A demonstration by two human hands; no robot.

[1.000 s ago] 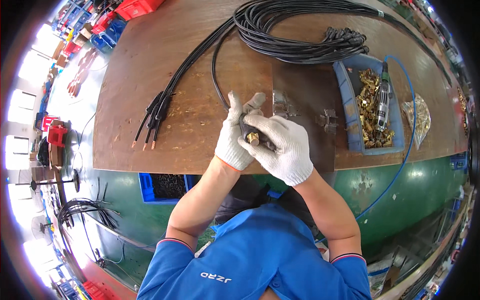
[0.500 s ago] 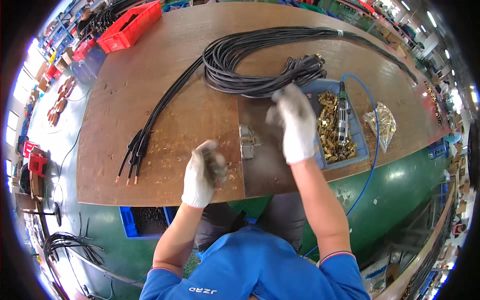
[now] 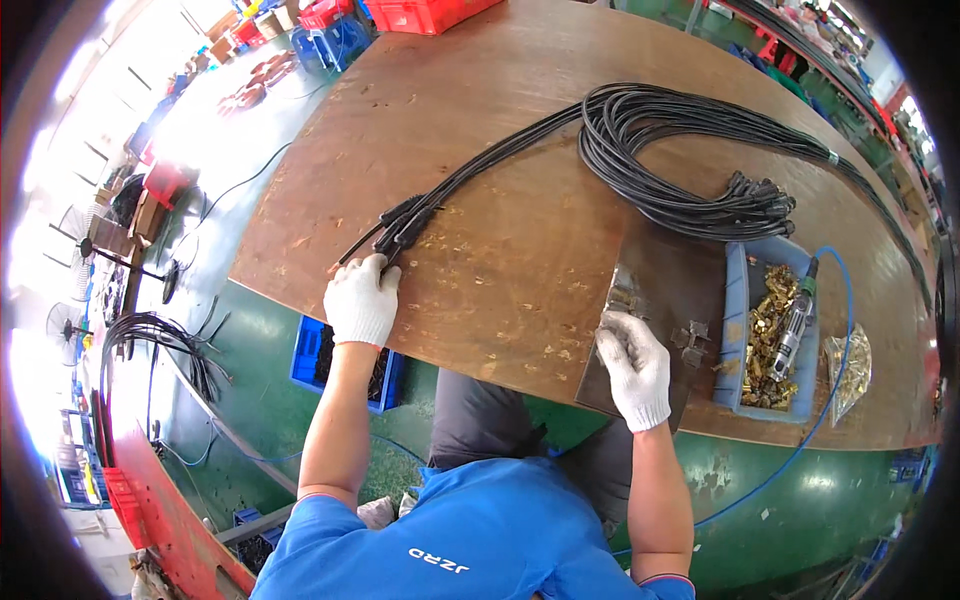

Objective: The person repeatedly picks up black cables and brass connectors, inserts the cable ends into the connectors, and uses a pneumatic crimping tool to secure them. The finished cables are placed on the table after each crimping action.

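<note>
My left hand (image 3: 362, 300), in a white glove, is at the left front edge of the table, its fingers closed over the ends of several black cables (image 3: 400, 232). One bare copper tip shows beside the fingers; the other ends are hidden under them. From there the cables run up to a large black coil (image 3: 650, 190). My right hand (image 3: 635, 368), gloved too, is held with its fingers curled together over the dark plate (image 3: 670, 270). Whatever it may pinch is hidden. Just beyond its fingertips is a small metal fixture (image 3: 625, 290); another metal piece (image 3: 692, 342) lies to its right.
A grey-blue bin (image 3: 738, 330) of brass fittings (image 3: 765, 320) stands at the right, with a pneumatic tool (image 3: 796, 325) lying in it. Its blue hose (image 3: 850, 300) loops off the table edge. Beside it lies a clear bag (image 3: 850, 370) of brass parts. A red crate (image 3: 430, 14) is at the back.
My view has swung left. My left hand has reached out to the cable ends at the left. The right hand has come back from beside the bin to near the metal fixture.
</note>
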